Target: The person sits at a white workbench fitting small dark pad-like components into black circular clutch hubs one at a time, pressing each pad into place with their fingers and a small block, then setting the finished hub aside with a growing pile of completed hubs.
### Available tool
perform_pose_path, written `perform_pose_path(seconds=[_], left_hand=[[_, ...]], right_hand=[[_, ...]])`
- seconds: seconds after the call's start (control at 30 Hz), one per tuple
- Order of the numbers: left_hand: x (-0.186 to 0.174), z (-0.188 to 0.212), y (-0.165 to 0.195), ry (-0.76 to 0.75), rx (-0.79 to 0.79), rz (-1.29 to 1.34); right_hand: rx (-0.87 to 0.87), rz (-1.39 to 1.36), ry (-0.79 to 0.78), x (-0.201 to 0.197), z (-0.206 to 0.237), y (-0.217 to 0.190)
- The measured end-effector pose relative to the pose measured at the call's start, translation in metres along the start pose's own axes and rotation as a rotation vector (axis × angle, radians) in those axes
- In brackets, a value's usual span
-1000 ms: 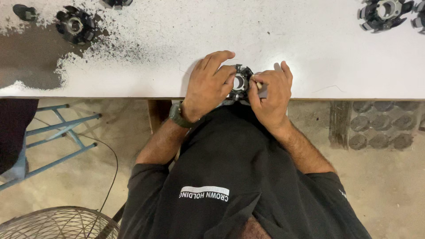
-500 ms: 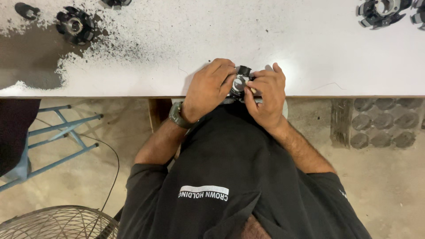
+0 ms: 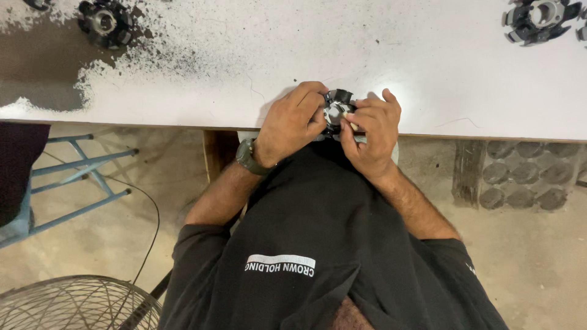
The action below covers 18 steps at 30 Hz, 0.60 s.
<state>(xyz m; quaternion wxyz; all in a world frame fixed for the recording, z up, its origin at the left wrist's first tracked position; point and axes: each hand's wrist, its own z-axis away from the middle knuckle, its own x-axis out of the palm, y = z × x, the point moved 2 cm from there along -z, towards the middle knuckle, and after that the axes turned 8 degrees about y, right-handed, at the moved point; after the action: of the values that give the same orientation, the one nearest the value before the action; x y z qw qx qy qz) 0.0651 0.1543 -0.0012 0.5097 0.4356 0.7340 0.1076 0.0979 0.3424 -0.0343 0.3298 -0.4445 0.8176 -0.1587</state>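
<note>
L to R: spare black part (image 3: 105, 23) on gritty bench (image 3: 202, 79); left hand (image 3: 292, 122) and right hand (image 3: 372, 133), both closed round a black-and-silver round part (image 3: 335, 112) at bench's near edge. Risk, as judged: part overhangs edge, so a slipped grip w/ grit on the fingers could drop it to the floor.

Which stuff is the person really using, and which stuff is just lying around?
In use:
- left hand and right hand, both holding the small black and silver round part
- white table, at its edge

Lying about:
- round black part, far left
- round black part, far right
- wire fan guard
- blue metal frame
</note>
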Motion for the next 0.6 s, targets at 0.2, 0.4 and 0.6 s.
perform_pose_path(seconds=[0.2,0.4,0.6], left_hand=[[0.004,0.01,-0.006,0.055,0.036,-0.001],[0.002,0.009,-0.004,0.066,-0.007,0.054],[-0.008,0.006,0.011,0.102,0.177,-0.042]], right_hand=[[-0.003,0.019,-0.021,0.005,0.003,-0.001],[-0.011,-0.009,0.015,0.005,0.005,0.0],[0.04,0.006,0.027,0.005,0.009,0.001]])
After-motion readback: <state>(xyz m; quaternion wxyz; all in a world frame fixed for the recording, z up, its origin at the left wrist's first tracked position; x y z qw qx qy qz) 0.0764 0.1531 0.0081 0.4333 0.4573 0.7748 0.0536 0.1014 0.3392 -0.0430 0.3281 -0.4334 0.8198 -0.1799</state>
